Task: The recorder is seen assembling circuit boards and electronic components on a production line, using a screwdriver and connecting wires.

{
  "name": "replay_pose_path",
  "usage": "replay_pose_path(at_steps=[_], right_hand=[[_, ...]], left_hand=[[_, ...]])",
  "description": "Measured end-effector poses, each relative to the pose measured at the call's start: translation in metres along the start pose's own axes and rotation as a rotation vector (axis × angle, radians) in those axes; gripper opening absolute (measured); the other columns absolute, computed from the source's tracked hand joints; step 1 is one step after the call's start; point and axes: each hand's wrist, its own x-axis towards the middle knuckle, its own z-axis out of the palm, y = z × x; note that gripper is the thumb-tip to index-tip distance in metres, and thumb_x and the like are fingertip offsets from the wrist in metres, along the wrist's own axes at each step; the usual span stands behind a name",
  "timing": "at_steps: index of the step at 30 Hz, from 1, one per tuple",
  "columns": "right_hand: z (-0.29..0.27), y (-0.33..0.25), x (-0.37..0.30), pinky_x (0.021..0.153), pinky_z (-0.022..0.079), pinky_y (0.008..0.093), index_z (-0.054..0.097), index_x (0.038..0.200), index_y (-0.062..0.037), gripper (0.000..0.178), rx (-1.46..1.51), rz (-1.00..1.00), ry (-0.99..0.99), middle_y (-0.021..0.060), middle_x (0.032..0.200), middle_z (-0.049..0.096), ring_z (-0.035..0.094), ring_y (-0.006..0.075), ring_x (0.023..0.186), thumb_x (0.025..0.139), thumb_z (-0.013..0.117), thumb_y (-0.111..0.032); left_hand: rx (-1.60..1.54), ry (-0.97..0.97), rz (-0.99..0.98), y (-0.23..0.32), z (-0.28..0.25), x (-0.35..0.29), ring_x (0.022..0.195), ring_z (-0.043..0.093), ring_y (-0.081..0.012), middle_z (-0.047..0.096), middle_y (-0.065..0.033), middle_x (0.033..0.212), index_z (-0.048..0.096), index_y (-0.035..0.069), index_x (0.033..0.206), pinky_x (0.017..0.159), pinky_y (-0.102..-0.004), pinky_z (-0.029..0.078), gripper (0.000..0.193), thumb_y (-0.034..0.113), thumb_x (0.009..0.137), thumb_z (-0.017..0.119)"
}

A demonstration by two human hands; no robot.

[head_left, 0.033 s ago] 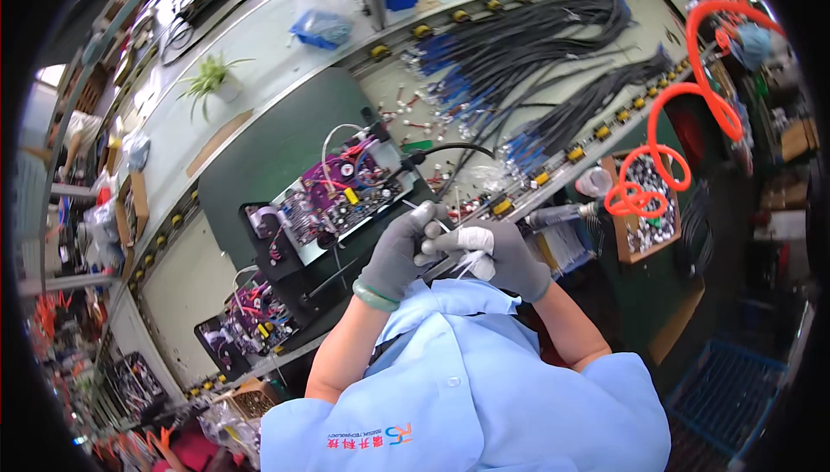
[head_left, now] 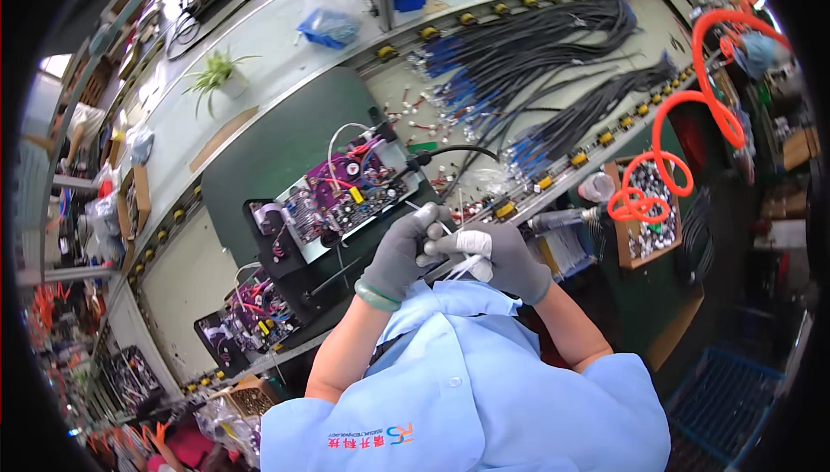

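Observation:
My left hand [head_left: 399,251], in a grey glove with a green cuff, is closed in a pinch with a thin white strip showing at its fingertips. Close against it, my right hand [head_left: 506,260] is also gloved in grey, with white wrap on a finger. It grips several thin white strips that look like cable ties [head_left: 467,266]; their ends stick out below and above the fingers. Just beyond my left hand lies an open unit with a purple circuit board [head_left: 346,176] on a metal plate. A black cable [head_left: 458,149] runs from its right end.
A second unit with a circuit board [head_left: 259,312] sits at the lower left. Bundles of black cables [head_left: 536,57] lie on the far right of the line. An orange coiled hose [head_left: 670,156] hangs over a box of small parts [head_left: 638,258]. A powered screwdriver [head_left: 562,218] is right of my hands.
The view has shifted slightly, so the bench appears a little farther right and lower. The white strips have turned a little in my right hand; both hands stay together.

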Motion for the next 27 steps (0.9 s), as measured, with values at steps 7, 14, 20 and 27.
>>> replay_pose_path(at_steps=[7,14,20,27], right_hand=[[0.026,0.023,-0.020,0.076,0.058,0.0346,0.068,0.120,-0.0080,0.051,-0.220,0.026,-0.073,0.0143,0.105,0.071,0.072,0.0278,0.090,0.074,0.057,0.010],[0.069,0.095,0.003,0.086,0.056,0.0360,0.065,0.120,-0.0001,0.042,-0.304,-0.005,0.113,0.0192,0.112,0.069,0.070,0.0318,0.101,0.081,0.052,0.005],[0.066,0.113,0.032,0.085,0.055,0.0349,0.066,0.121,-0.0028,0.043,-0.144,-0.039,0.158,0.0182,0.110,0.071,0.070,0.0312,0.100,0.081,0.053,0.005],[0.040,0.066,0.061,0.068,0.055,0.0391,0.070,0.115,-0.0124,0.039,-0.493,-0.086,0.201,0.0126,0.098,0.070,0.069,0.0319,0.081,0.078,0.062,-0.001]], left_hand=[[0.917,0.532,0.874,0.030,-0.022,0.011,0.072,0.062,-0.0120,0.067,-0.0049,0.086,0.065,0.002,0.112,0.062,-0.0278,0.051,0.022,0.017,0.099,0.055],[2.088,0.690,0.793,0.055,-0.039,0.047,0.108,0.063,-0.0247,0.069,-0.0100,0.115,0.056,0.013,0.132,0.099,-0.0458,0.038,0.044,0.023,0.090,0.053],[1.596,0.686,0.487,0.073,-0.040,0.055,0.095,0.069,-0.0284,0.072,-0.0113,0.104,0.063,0.018,0.126,0.088,-0.0380,0.050,0.038,0.027,0.089,0.059],[1.489,0.599,1.018,0.054,-0.061,0.063,0.076,0.068,-0.0237,0.071,-0.0049,0.079,0.074,0.015,0.092,0.074,-0.0369,0.048,0.016,0.019,0.077,0.075]])
